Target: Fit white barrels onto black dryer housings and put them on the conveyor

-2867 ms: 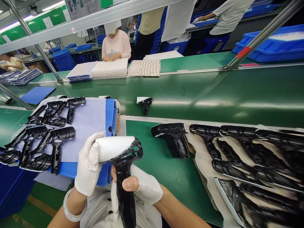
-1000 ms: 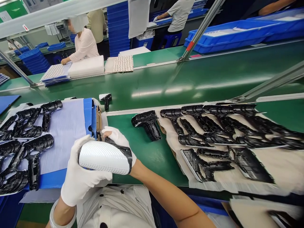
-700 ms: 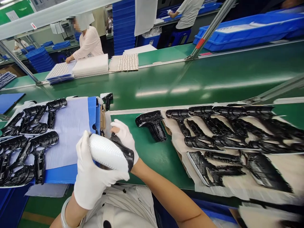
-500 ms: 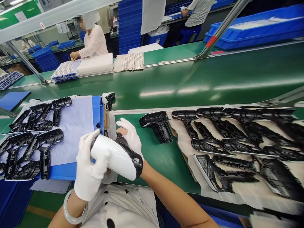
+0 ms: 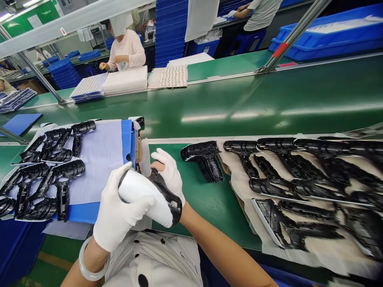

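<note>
Housing handle (image 5: 160, 181) seems partly hidden by right-hand grip (image 5: 172, 173).

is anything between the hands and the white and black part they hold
Only the white gloves: the left hand grips the white shell, the right hand the black handle. Nothing else visible intervenes.

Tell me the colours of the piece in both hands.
The piece is white and black; head view shows it.
</note>
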`<action>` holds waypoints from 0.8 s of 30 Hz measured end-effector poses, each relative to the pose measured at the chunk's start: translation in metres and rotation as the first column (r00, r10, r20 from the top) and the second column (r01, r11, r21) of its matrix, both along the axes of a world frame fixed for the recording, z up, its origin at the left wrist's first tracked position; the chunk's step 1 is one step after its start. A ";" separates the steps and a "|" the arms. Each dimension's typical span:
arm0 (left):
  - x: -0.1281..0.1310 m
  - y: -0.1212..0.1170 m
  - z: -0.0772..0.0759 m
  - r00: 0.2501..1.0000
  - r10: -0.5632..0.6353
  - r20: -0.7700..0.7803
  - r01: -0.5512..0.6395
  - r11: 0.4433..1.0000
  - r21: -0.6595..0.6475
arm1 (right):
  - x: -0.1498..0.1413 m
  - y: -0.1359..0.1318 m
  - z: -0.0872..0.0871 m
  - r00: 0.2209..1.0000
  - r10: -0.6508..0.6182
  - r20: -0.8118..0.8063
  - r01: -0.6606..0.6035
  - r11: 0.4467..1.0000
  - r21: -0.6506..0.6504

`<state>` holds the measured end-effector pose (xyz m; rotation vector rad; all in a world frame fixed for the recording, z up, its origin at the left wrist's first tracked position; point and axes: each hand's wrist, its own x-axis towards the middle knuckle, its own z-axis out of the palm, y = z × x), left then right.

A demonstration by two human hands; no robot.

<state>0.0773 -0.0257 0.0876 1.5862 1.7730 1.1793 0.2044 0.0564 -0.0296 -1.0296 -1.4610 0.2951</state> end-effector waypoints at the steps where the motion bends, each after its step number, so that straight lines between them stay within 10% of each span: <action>1: 0.000 0.000 0.001 1.000 0.001 0.003 -0.001 1.000 0.006 | -0.001 0.000 -0.001 1.000 0.003 0.013 -0.003 1.000 0.000; 18: -0.008 0.004 0.008 1.000 -0.013 0.011 0.014 0.997 -0.082 | -0.002 -0.001 0.019 0.998 -0.030 0.057 0.027 0.998 0.052; 24: -0.016 0.003 0.003 0.964 0.042 0.263 0.015 0.977 -0.210 | 0.003 0.004 0.018 0.982 0.184 0.029 -0.184 0.983 -0.017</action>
